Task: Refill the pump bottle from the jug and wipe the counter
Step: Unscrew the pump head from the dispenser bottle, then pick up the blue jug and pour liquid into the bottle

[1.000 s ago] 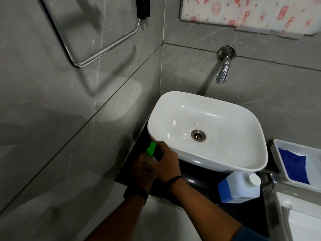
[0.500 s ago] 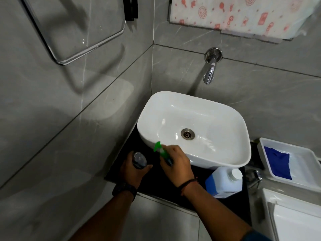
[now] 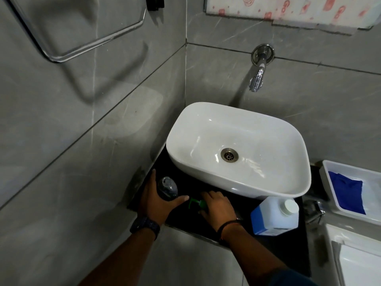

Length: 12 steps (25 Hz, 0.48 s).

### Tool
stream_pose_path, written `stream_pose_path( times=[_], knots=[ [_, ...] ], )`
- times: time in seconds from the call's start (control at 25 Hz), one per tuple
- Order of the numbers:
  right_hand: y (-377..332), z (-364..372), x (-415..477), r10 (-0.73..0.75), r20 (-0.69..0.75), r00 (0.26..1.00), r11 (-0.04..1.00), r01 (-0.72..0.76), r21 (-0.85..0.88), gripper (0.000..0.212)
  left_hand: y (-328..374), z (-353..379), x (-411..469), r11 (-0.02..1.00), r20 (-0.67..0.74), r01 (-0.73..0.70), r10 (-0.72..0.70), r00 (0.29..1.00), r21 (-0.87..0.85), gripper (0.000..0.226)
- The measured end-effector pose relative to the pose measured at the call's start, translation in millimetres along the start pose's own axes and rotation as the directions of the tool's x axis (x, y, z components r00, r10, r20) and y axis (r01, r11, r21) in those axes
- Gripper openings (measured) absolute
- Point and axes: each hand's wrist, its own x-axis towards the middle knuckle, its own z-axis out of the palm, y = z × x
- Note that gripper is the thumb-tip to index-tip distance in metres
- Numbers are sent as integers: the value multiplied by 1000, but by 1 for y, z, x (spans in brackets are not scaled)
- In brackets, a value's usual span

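A small clear pump bottle (image 3: 167, 187) stands on the black counter (image 3: 186, 220) at the left, its neck uncovered, with my left hand (image 3: 158, 200) wrapped around it. The green pump head (image 3: 196, 203) lies low on the counter just right of the bottle, under the fingers of my right hand (image 3: 218, 209), which holds it. A white jug (image 3: 275, 216) with a blue label and a white cap lies on its side at the counter's right. A blue cloth (image 3: 346, 193) rests in a white tray (image 3: 327, 172) further right.
A white basin (image 3: 239, 149) fills the back of the counter under a chrome wall tap (image 3: 257, 76). Grey tiled walls close in the left and back. A chrome towel rail (image 3: 86, 44) hangs on the left wall. A white fixture (image 3: 358, 259) sits at the lower right.
The green pump head came off the bottle. My right hand carried it to the right and down onto the counter, while my left hand stayed on the bottle.
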Motion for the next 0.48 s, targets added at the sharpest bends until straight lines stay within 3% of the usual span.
stream_pose_path(
  times=[0.12, 0.24, 0.32, 0.4, 0.48],
  knots=[
    [-5, -18, -5, -25, -99, 995, 989, 40, 145, 53, 18, -13, -1, 998, -84, -54, 56, 995, 23, 119],
    [-11, -63, -16, -62, -280, 958, 958, 135, 252, 37, 56, -19, -6, 954, -164, -261, 283, 945, 146, 95],
    [-4, -96, -30, -23, -520, 854, 940, 196, 280, 26, 88, -13, -12, 892, -182, -396, 435, 882, 216, 84],
    [15, -121, -45, 86, -728, 680, 932, 203, 300, 18, 117, 2, -20, 867, -178, -461, 492, 852, 188, 73],
    [45, -141, -67, 240, -776, 583, 896, 175, 408, 15, 142, 26, -35, 832, -156, -539, 554, 818, 133, 60]
  ],
)
